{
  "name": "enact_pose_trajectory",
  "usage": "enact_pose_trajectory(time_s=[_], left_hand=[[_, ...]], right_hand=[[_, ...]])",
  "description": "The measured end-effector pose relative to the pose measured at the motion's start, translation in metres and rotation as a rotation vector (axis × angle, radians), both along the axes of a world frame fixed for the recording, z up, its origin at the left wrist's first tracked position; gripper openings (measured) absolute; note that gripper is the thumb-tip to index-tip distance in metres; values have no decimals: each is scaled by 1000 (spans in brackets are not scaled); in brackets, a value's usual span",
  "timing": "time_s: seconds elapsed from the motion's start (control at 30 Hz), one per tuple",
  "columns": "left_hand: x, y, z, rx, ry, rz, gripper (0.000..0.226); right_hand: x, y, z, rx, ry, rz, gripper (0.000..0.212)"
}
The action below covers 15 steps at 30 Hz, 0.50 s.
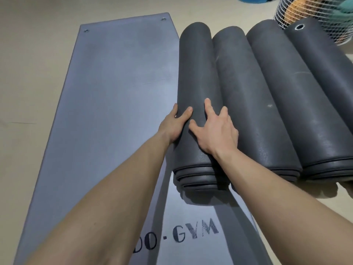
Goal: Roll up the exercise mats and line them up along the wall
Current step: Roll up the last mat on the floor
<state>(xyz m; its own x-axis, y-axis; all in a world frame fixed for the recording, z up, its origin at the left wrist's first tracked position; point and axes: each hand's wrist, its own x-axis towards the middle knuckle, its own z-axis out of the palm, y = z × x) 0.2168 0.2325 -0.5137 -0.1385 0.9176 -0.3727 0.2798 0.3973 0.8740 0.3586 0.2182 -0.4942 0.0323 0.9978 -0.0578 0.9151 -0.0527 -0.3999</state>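
Dark rolled mat (198, 73) on a flat mat (114, 92) (three rolls (267, 96) beside).
Left hand (174, 126) grips its side; right hand (217, 132) presses, fingers spread.

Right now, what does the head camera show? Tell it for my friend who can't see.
A left hand grips and a right hand presses the leftmost rolled mat of four lying side by side. Beside it lies a flat grey mat printed with GYM; a white wire basket stands behind.
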Motion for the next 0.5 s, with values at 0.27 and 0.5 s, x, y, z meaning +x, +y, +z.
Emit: enact_pose_trajectory(time_s=[0.27, 0.5], left_hand=[[-92, -185, -33, -59, 753, -443, 66], [-68, -289, -50, -85, 938, -611, 93]], right_hand=[[-16, -26, 7, 370, -469, 334, 28], [-62, -113, -18, 71, -1016, 717, 56]])
